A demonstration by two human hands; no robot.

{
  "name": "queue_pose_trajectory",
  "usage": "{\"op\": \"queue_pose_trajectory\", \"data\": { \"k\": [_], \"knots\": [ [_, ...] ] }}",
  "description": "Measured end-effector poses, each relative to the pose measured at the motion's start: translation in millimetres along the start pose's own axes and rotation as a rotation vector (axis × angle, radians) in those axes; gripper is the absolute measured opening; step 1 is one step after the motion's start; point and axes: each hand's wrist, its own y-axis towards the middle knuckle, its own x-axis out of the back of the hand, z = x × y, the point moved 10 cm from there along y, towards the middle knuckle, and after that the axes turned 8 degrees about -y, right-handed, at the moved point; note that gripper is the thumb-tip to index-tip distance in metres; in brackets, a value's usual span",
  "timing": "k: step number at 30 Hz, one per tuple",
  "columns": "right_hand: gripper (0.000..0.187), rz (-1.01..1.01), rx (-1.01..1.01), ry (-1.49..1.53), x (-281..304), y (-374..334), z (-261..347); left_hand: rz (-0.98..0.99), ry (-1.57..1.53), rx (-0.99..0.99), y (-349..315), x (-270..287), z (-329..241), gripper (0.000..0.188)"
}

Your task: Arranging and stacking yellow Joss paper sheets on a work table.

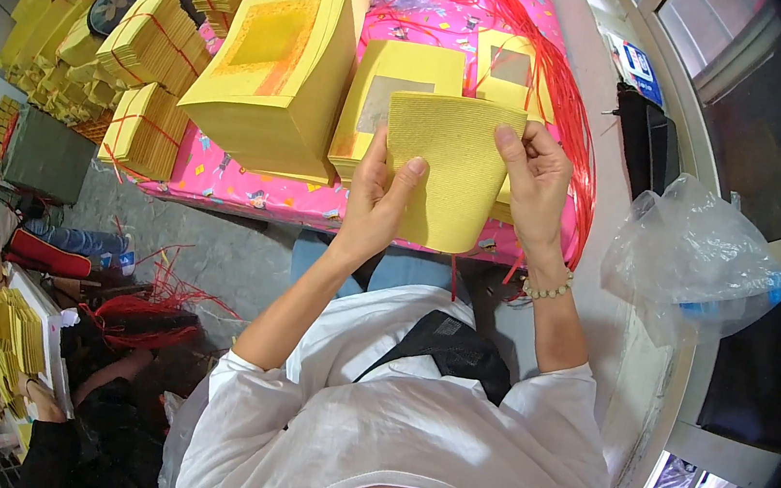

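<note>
The yellow paper is hanging between the person's two hands, above the near edge of the table; whether it is one sheet or several is not showing. The left hand is gripping the left edge, thumb lying on the face and fingers going behind, probably to be keeping it steady. The right hand is pinching the upper right corner between thumb and fingers, a lighter hold that is likely leaving that corner free to be lifted or turned. The lower part is bowing, seemingly because nothing is supporting it there. Just behind, a low pile with a grey patch is lying within easy reach, and another pile is sitting beyond it. To the left, the big stack is standing squared up, perhaps to be keeping its sheets even. Farther left, bundles are being held together by red ties. Loose red strips are trailing down the table's right side, probably to be staying clear of the paper. Pink cloth is covering the table, while a clear bag is resting by the window
</note>
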Motion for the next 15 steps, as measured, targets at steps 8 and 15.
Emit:
{"op": "queue_pose_trajectory", "data": {
  "k": [8,15],
  "knots": [
    [0.021,0.188,-0.217,-0.093,-9.8,-14.2,-19.9,-0.036,0.005,0.045,4.2,9.0,1.6,0.041],
    [0.031,0.308,-0.257,-0.175,-7.3,-2.7,-24.0,-0.045,-0.005,0.106,26.7,2.2,0.7,0.039]
  ]
}}
